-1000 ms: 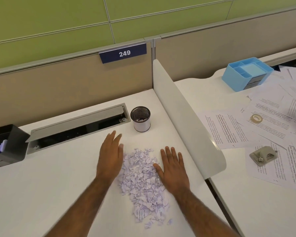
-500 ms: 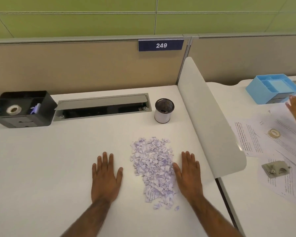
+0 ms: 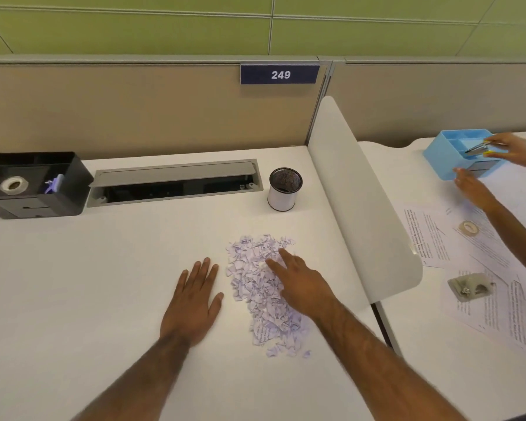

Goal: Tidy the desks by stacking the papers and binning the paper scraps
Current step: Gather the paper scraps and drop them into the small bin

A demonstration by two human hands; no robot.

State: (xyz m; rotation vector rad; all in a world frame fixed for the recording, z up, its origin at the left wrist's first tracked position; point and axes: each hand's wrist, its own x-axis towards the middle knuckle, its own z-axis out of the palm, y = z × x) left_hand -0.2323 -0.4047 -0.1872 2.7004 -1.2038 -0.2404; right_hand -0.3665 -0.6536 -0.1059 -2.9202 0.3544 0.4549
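— As the left hand [image 3: 192, 302] lies flat on the bench [image 3: 73, 284], palm down with fingers close together, where are the scraps [image 3: 246, 278]?

— In one loose heap just right of that hand, on the same bench. The thumb sits just beside the heap's left edge.

— And the right hand [image 3: 301, 284]?

— Palm down on the heap's right side, fingers loosely spread and resting on the scraps.

— What stands farther off?

— A mesh cup [image 3: 283, 189], upright, far of the heap. At the far left is a black tray [image 3: 34, 192] with a tape roll [image 3: 13, 185] inside.

— The papers [image 3: 431, 235]?

— Spread unstacked on the right bench [image 3: 431, 375], past the divider [image 3: 356, 192]. A punch [image 3: 469, 287] and a tape ring [image 3: 469, 228] lie on them. A second person's hand [image 3: 474, 189] lies open just near of a blue tray [image 3: 447, 159].
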